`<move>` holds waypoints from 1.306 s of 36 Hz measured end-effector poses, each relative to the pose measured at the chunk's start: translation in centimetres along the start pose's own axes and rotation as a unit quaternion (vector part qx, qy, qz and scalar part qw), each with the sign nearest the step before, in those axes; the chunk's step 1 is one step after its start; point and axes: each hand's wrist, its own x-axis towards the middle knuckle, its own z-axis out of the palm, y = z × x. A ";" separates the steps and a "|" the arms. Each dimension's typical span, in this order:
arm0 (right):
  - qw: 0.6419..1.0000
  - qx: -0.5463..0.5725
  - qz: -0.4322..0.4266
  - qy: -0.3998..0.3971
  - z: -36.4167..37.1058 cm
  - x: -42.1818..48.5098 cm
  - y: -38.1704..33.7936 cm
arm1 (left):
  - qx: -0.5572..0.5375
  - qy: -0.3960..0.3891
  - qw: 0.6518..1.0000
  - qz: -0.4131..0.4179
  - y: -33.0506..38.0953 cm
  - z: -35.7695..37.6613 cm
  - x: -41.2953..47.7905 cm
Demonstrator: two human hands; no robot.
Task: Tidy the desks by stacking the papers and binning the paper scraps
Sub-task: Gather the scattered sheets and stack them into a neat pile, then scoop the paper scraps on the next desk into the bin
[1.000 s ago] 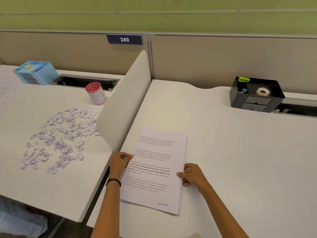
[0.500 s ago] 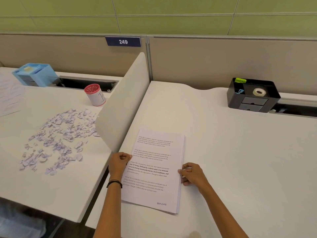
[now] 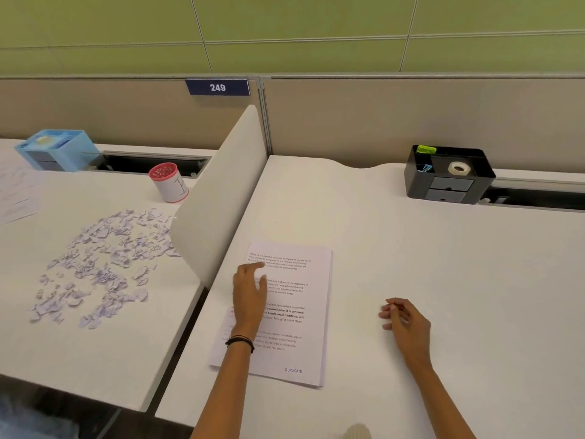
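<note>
A squared stack of printed papers [image 3: 294,315] lies on the right desk [image 3: 443,280], near its left edge. My left hand [image 3: 248,293] hovers over the stack's left half with fingers extended, holding nothing. My right hand [image 3: 406,320] is off to the right of the stack, above bare desk, fingers loosely curled and empty. A spread of torn paper scraps [image 3: 101,264] covers the middle of the left desk [image 3: 95,343]. More loose sheets [image 3: 15,198] lie at that desk's far left edge.
A white divider panel [image 3: 221,198] stands between the two desks. On the left desk are a red-lidded white cup [image 3: 168,182] and a blue organizer [image 3: 55,149]. A black organizer [image 3: 449,175] with a tape roll sits at the right desk's back.
Both hands have let go of the stack's sides. My left hand moved forward over the papers; my right hand pulled away to the right. The view shifted slightly left.
</note>
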 end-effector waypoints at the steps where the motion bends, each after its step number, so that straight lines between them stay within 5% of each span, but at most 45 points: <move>1: 1.000 -0.002 -0.006 0.015 -0.2 0.0 0.0 | -0.001 -0.010 1.000 0.020 0.5 0.4 -0.2; 13: 0.991 -0.083 -0.066 0.087 -2.1 0.1 1.7 | -0.009 -0.132 0.975 0.180 5.3 6.1 -3.7; 25: 0.984 -0.124 -0.082 0.096 -4.2 -0.4 2.7 | 0.007 -0.369 0.909 0.191 6.8 10.4 -8.9; 34: 0.981 -0.140 -0.105 0.083 -4.3 -0.6 2.6 | 0.093 -0.295 0.914 0.262 6.1 11.9 -11.6; 47: 0.972 -0.179 -0.104 0.112 -7.6 0.0 2.9 | 0.172 -0.264 0.919 0.239 7.7 15.0 -12.6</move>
